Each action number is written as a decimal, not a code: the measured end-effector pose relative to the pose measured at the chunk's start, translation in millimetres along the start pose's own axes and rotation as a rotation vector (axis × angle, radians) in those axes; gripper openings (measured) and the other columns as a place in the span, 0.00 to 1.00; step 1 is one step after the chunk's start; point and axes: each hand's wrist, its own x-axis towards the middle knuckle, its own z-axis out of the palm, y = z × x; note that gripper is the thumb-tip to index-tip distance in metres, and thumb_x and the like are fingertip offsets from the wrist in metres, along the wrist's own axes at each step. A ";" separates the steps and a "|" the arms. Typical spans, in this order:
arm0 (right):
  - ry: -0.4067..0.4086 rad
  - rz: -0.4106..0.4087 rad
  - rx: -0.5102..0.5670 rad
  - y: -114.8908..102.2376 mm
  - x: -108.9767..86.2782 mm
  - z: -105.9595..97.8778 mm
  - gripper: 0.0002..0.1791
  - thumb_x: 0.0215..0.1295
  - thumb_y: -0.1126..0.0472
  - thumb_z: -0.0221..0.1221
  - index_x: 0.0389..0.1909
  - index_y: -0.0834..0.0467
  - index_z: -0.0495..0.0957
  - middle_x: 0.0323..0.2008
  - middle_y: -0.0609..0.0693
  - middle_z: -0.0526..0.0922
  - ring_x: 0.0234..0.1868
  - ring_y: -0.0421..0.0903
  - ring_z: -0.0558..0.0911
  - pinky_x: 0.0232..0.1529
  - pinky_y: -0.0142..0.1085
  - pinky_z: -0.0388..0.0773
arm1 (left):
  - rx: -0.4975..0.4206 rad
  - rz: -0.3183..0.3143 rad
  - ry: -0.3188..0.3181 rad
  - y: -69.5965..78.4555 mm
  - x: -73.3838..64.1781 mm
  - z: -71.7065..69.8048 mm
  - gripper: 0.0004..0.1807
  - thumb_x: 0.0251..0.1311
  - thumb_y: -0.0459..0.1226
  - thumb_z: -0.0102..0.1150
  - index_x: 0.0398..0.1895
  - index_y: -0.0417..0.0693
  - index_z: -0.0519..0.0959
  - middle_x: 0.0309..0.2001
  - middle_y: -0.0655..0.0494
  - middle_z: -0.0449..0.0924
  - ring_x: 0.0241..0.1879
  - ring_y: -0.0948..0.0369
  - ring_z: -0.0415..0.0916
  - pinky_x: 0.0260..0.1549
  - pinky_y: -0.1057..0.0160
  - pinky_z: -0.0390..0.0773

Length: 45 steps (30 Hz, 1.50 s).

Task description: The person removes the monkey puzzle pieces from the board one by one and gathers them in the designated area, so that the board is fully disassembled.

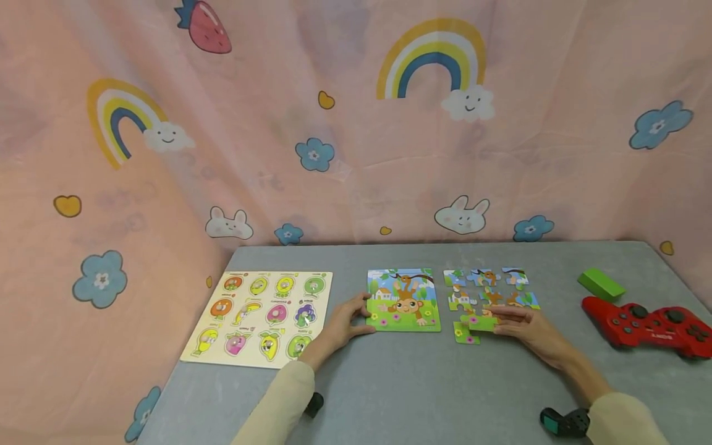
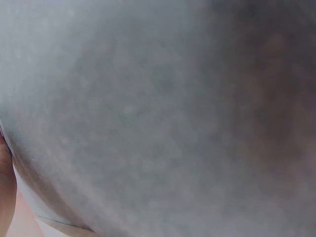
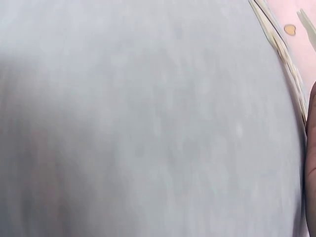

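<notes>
A square monkey picture board [image 1: 405, 303] lies flat at mid-table. My left hand [image 1: 343, 321] grips its left side, fingers at the edge and thumb by the lower corner. To the right of the board, my right hand [image 1: 531, 330] pinches a green jigsaw piece [image 1: 483, 323] between fingers and thumb. This piece overlaps a green corner piece [image 1: 466, 334] in the head view. Several loose jigsaw pieces [image 1: 461, 299] lie in spaced rows beyond, some partly hidden by the right fingers. The wrist views show mostly blurred grey tabletop, with part of each hand at the margin.
At left lies a cream fruit puzzle board [image 1: 256, 318]. A green block [image 1: 601, 284] and a red game controller [image 1: 648, 327] sit on the right. The grey table [image 1: 411, 389] ends at a pink patterned curtain [image 1: 356, 123] behind.
</notes>
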 end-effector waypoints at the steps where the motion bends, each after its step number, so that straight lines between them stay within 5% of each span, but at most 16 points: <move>1: 0.002 -0.002 -0.013 0.6 -1.4 -2.5 0.26 0.61 0.65 0.64 0.59 0.69 0.73 0.48 0.31 0.78 0.48 0.26 0.77 0.45 0.23 0.78 | 0.002 -0.001 0.000 0.0 -0.2 0.1 0.13 0.50 0.28 0.69 0.31 0.34 0.72 0.62 0.39 0.69 0.65 0.46 0.64 0.60 0.61 0.70; 8: 0.026 0.046 -0.077 0.2 -10.5 -19.3 0.29 0.60 0.64 0.65 0.60 0.73 0.70 0.48 0.28 0.76 0.47 0.23 0.75 0.44 0.22 0.77 | -0.007 -0.003 0.004 -2.2 -0.1 0.6 0.13 0.51 0.29 0.68 0.31 0.35 0.71 0.62 0.39 0.69 0.65 0.47 0.64 0.60 0.60 0.70; 15: -0.022 0.082 -0.160 -2.4 -11.4 -30.4 0.31 0.60 0.62 0.65 0.60 0.75 0.68 0.54 0.47 0.79 0.46 0.26 0.78 0.44 0.24 0.78 | -0.021 0.004 0.005 -3.0 -0.2 0.8 0.13 0.51 0.29 0.68 0.31 0.35 0.71 0.62 0.39 0.69 0.65 0.47 0.64 0.60 0.59 0.70; 20: -0.076 0.074 -0.196 -5.1 -12.7 -36.8 0.30 0.60 0.64 0.64 0.59 0.76 0.68 0.51 0.49 0.81 0.44 0.31 0.81 0.43 0.27 0.80 | -0.026 0.001 0.000 -2.4 -0.4 0.8 0.13 0.52 0.29 0.68 0.31 0.35 0.71 0.62 0.38 0.69 0.65 0.47 0.64 0.60 0.59 0.70; 28: -0.102 -0.029 -0.354 -12.4 -15.1 -37.7 0.26 0.59 0.64 0.66 0.54 0.75 0.74 0.46 0.54 0.84 0.35 0.36 0.81 0.35 0.29 0.81 | -0.008 -0.007 -0.004 -2.8 -0.8 -0.2 0.13 0.52 0.30 0.68 0.32 0.36 0.72 0.63 0.39 0.68 0.66 0.47 0.63 0.60 0.58 0.71; 33: -0.094 -0.023 -0.477 -16.7 -14.3 -36.4 0.27 0.57 0.59 0.67 0.54 0.70 0.76 0.41 0.56 0.81 0.31 0.35 0.73 0.29 0.27 0.75 | -0.013 -0.006 -0.003 -3.8 -0.6 0.2 0.13 0.52 0.30 0.68 0.31 0.36 0.71 0.63 0.39 0.68 0.66 0.47 0.63 0.60 0.59 0.71; 39: -0.131 -0.037 -0.504 -18.1 -12.5 -36.6 0.28 0.56 0.59 0.68 0.54 0.71 0.76 0.31 0.51 0.76 0.28 0.35 0.72 0.25 0.27 0.73 | -0.012 0.011 0.000 -3.5 -0.6 0.4 0.13 0.52 0.30 0.69 0.31 0.35 0.72 0.63 0.38 0.69 0.65 0.46 0.64 0.59 0.58 0.72; 45: -0.146 -0.087 -0.472 -15.6 -11.8 -38.6 0.27 0.57 0.63 0.67 0.54 0.75 0.74 0.33 0.50 0.77 0.29 0.33 0.72 0.26 0.26 0.73 | -0.014 0.019 -0.002 -3.2 -0.2 0.5 0.13 0.52 0.30 0.68 0.31 0.35 0.71 0.62 0.38 0.69 0.65 0.46 0.65 0.59 0.58 0.72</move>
